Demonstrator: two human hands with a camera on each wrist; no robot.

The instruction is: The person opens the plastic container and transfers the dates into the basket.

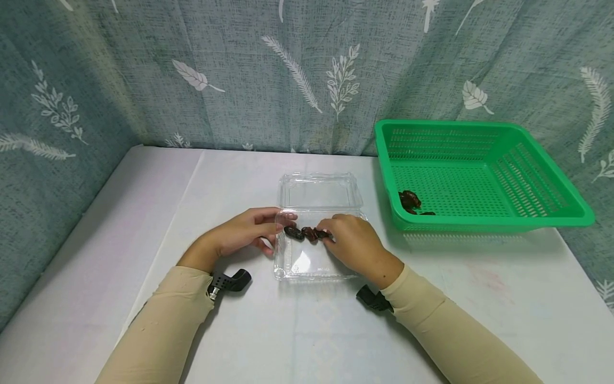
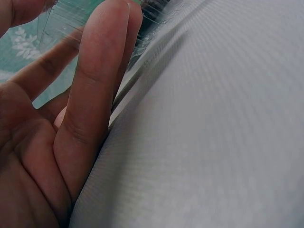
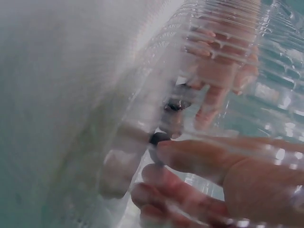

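Note:
A clear plastic clamshell box (image 1: 314,266) lies opened on the table, its lid (image 1: 318,191) folded back away from me. Three dark, wrinkled dates (image 1: 294,233) sit in a row inside its base. My left hand (image 1: 249,229) holds the box's left side, the thumb near the leftmost date; the left wrist view shows its long fingers (image 2: 97,61) along the plastic. Reaching in from the right, my right hand (image 1: 352,240) pinches the rightmost date (image 1: 322,234) between thumb and fingers. In the right wrist view that date (image 3: 159,138) shows dark at the fingertips, through the plastic.
A green perforated basket (image 1: 484,220) stands at the back right, with a few more dates (image 1: 410,200) in its near left corner. White cloth covers the table (image 1: 230,341). A leaf-patterned curtain (image 1: 230,64) hangs behind and to the left.

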